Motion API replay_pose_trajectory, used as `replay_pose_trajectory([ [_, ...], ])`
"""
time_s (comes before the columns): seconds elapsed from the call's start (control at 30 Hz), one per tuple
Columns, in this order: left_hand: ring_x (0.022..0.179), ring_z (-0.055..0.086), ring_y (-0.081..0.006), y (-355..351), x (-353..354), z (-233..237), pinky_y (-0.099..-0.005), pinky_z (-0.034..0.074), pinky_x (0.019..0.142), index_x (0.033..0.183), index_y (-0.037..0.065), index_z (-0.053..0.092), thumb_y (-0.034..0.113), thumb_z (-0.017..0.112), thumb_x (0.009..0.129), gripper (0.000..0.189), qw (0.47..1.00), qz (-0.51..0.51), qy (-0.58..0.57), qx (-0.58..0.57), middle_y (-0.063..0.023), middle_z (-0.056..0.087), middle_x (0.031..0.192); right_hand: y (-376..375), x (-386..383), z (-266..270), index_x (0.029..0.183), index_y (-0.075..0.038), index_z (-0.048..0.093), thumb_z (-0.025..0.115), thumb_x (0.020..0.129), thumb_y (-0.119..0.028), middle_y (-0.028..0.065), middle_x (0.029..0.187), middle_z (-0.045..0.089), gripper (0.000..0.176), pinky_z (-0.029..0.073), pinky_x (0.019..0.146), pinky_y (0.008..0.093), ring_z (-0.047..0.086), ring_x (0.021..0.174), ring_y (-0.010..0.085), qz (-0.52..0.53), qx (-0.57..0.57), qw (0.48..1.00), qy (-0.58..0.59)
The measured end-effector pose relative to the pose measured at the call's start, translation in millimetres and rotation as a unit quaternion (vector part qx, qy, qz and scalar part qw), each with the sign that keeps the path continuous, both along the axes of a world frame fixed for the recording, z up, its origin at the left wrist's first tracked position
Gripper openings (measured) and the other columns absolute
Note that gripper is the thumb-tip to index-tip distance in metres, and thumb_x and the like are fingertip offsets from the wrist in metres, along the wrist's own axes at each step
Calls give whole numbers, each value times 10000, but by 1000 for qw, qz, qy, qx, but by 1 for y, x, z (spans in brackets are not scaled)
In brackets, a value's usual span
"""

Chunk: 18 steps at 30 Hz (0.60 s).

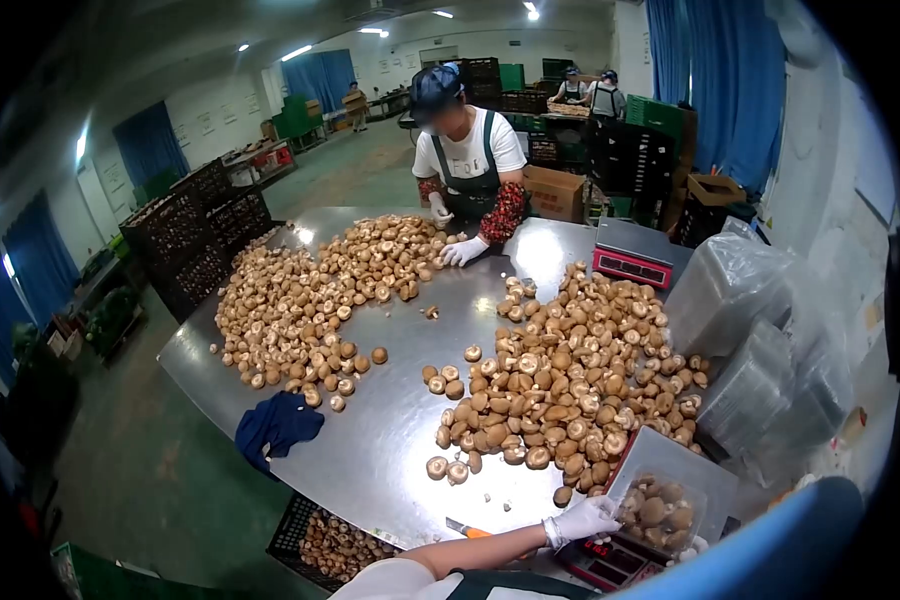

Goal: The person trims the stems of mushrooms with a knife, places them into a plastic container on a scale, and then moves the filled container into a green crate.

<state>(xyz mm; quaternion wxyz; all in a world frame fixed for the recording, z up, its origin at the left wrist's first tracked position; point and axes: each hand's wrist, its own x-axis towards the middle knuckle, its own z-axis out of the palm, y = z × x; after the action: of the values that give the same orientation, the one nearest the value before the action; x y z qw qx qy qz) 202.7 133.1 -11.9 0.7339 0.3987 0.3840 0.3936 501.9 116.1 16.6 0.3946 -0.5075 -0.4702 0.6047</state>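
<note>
My left hand (585, 520), in a white glove, is closed at the near left corner of a clear plastic tray (705, 500), its fingertips against the edge. Several brown mushrooms (654, 512) lie in the tray, which rests on a scale (615, 562) with a lit red display. My right hand does not show. A large heap of mushrooms (560, 385) spreads over the metal table (400, 440) just beyond the tray. An orange-handled knife (468, 528) lies left of my left hand.
Across the table, a co-worker (470, 150) has both gloved hands by another mushroom heap (300, 300). A second scale (632, 262) and bagged clear trays (740, 290) stand right. Dark cloth (278, 425) lies at the left edge, above a black crate (292, 528). Blurred blue material (790, 530) crosses the lower right.
</note>
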Motion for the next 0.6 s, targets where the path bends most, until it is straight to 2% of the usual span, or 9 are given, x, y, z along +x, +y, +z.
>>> replay_pose_trajectory([
  [0.07,571,559,-64,-3,-6,11,-202,467,479,854,95,439,121,656,808,223,1000,0,20,-23,-1,573,705,-2,-6,-5,1190,-8,500,639,832,-149,80,893,618,410,528,678,281,616,723,160,-11,-18,1000,2],
  [0.17,528,552,-83,-9,-13,-2,-215,459,454,781,99,427,65,646,778,223,998,8,-58,1,4,528,651,2,-22,-18,993,-21,435,507,686,2,98,686,553,317,518,458,303,558,495,175,-58,-33,995,80],
  [0.27,530,508,-68,-20,-27,-14,-218,429,475,755,102,414,5,619,768,227,994,4,-81,74,14,504,664,-9,-41,-9,955,-17,422,509,677,15,95,688,549,293,519,484,293,562,521,165,-31,39,996,70],
  [0.33,599,506,-45,-28,-37,-18,-201,414,511,779,98,417,-1,608,778,215,994,0,-64,87,12,514,706,-20,-67,29,946,-28,413,526,652,53,9,721,476,325,375,584,181,445,629,64,-20,-12,998,51],
  [0.43,741,458,-14,-42,-60,-1,-189,410,633,1030,101,425,13,600,803,300,990,-17,19,137,35,481,792,-13,-56,-10,903,-38,436,545,707,40,17,717,487,238,389,615,184,461,652,65,-3,115,991,-75],
  [0.5,814,473,-55,-49,-72,-6,-210,442,707,1438,120,102,22,684,748,909,993,-30,8,113,15,477,854,-19,-88,20,906,-18,507,552,801,-9,39,780,552,115,403,706,210,498,759,81,-56,163,974,-145],
  [0.53,917,521,-115,-54,-79,61,-254,456,803,1440,100,109,51,716,729,937,984,-47,158,70,-51,542,1024,-13,-94,23,937,1,520,562,814,-51,42,782,547,140,431,702,281,517,768,130,-27,244,944,-220],
  [0.57,1038,530,-180,-47,-71,8,-302,431,901,1425,61,155,87,728,721,908,945,64,145,285,-114,523,1205,-12,-108,35,905,-3,550,529,849,-95,61,789,567,110,438,697,289,534,789,134,-29,261,944,-198],
  [0.6,1136,500,-216,-47,-76,42,-319,393,961,1403,37,216,148,739,717,870,926,42,262,269,-129,498,1271,-5,-108,27,886,-12,565,508,818,-54,100,804,590,98,452,699,311,573,791,183,-14,337,915,-220],
])
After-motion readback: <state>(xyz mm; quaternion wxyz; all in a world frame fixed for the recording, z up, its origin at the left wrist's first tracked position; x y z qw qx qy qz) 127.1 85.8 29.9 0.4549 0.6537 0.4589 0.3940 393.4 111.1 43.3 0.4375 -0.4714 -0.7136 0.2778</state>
